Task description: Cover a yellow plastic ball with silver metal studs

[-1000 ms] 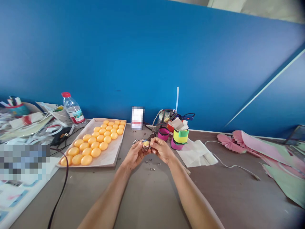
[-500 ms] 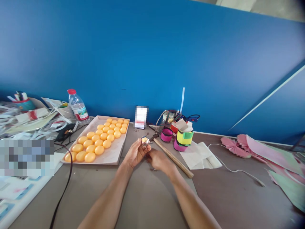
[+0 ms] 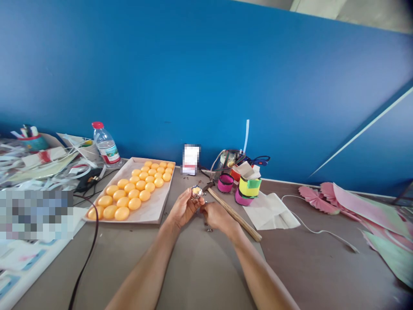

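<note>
My left hand [image 3: 184, 209] is closed around a small round silvery piece [image 3: 197, 192] with a pale yellow middle, held up above the table. Just right of and below that piece, my right hand [image 3: 214, 214] has its fingers curled together close to the left fingertips. Whatever the right fingers pinch is hidden or too small to name. Tiny dark and shiny bits [image 3: 209, 230] lie on the table under the hands. Beside my right hand rests a hammer with a wooden handle [image 3: 238, 215], its dark head pointing away from me.
A shallow tray [image 3: 153, 213] of orange balls stands at left, with a red-capped bottle [image 3: 109, 148] behind it. Magenta and yellow bands [image 3: 250, 187], white paper [image 3: 274, 211] and a white cord are at right. Pink paper fans [image 3: 319, 199] lie farther right. A blue partition [image 3: 206, 77] closes off the back.
My right hand has shifted slightly upward and right, its fingers now nearer the underside of the silvery piece. My left hand keeps its hold almost unmoved.
</note>
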The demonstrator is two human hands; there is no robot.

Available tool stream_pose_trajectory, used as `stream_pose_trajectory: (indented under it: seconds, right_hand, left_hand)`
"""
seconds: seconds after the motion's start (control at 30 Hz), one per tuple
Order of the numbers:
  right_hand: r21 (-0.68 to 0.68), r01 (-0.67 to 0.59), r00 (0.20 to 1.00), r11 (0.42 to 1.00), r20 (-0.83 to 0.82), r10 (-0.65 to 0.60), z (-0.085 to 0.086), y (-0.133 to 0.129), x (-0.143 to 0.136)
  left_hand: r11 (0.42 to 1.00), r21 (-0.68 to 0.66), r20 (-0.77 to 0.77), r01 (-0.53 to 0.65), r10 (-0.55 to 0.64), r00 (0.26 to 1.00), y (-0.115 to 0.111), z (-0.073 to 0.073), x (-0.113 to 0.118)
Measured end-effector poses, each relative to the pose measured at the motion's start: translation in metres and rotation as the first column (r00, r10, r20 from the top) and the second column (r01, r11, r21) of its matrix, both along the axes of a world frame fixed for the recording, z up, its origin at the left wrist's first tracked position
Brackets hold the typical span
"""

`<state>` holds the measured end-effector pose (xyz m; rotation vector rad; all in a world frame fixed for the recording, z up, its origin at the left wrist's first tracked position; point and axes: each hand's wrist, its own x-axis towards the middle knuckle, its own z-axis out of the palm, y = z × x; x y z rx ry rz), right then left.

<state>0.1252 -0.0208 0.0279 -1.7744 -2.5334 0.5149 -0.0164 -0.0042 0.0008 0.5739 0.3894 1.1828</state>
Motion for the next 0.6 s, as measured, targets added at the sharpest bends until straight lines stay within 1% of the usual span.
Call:
stream_pose_trajectory:
  seconds: [0.07, 0.17, 0.23, 0.27, 0.3, 0.33, 0.37, 0.43, 0.47, 0.5, 0.53, 0.6]
  right_hand:
    - [0.026, 0.040, 0.997, 0.999, -0.066, -0.039, 0.004, 0.002, 0.004]
    - [0.037, 0.098, 0.972, 0.994, -0.220, -0.088, 0.006, 0.009, 0.013]
    - [0.013, 0.152, 0.927, 0.988, -0.347, -0.139, 0.005, 0.014, 0.019]
    - [-0.013, 0.187, 0.887, 0.982, -0.428, -0.175, 0.004, 0.016, 0.022]
    - [-0.051, 0.218, 0.827, 0.975, -0.521, -0.213, 0.004, 0.017, 0.025]
    - [-0.105, 0.233, 0.744, 0.967, -0.621, -0.247, 0.005, 0.018, 0.027]
    - [-0.166, 0.226, 0.641, 0.960, -0.717, -0.274, 0.007, 0.018, 0.029]
    - [-0.269, 0.142, 0.422, 0.953, -0.854, -0.303, 0.013, 0.015, 0.032]
    - [-0.299, 0.088, 0.331, 0.950, -0.891, -0.311, 0.017, 0.014, 0.032]
    - [-0.315, 0.044, 0.266, 0.948, -0.911, -0.315, 0.022, 0.012, 0.033]
    - [-0.323, 0.021, 0.224, 0.946, -0.921, -0.319, 0.026, 0.010, 0.032]
    - [-0.316, 0.028, 0.197, 0.948, -0.928, -0.315, 0.032, 0.007, 0.031]
  left_hand:
    - [1.000, 0.001, 0.007, -0.011, 0.011, 1.000, 0.001, 0.000, 0.000]
    - [1.000, -0.009, 0.013, -0.021, 0.021, 1.000, 0.002, 0.000, 0.001]
    - [0.999, -0.023, 0.018, -0.025, 0.026, 0.999, 0.001, 0.000, 0.001]
    - [0.999, -0.027, 0.019, -0.023, 0.024, 1.000, 0.001, 0.001, 0.001]
    - [0.999, -0.026, 0.019, -0.020, 0.021, 1.000, 0.001, 0.001, 0.001]
    - [1.000, -0.020, 0.016, -0.016, 0.016, 1.000, 0.000, 0.002, 0.001]
    - [1.000, -0.011, 0.010, -0.010, 0.011, 1.000, 0.000, 0.003, 0.001]
    - [1.000, 0.009, -0.012, -0.001, 0.001, 1.000, -0.002, 0.005, 0.002]
    - [1.000, 0.015, -0.029, 0.004, -0.004, 1.000, -0.002, 0.006, 0.002]
    - [1.000, 0.019, -0.046, 0.010, -0.009, 0.999, -0.003, 0.007, 0.002]
    - [1.000, 0.022, -0.062, 0.018, -0.017, 0.998, -0.004, 0.007, 0.003]
    - [0.999, 0.029, -0.083, 0.033, -0.030, 0.996, -0.005, 0.008, 0.004]
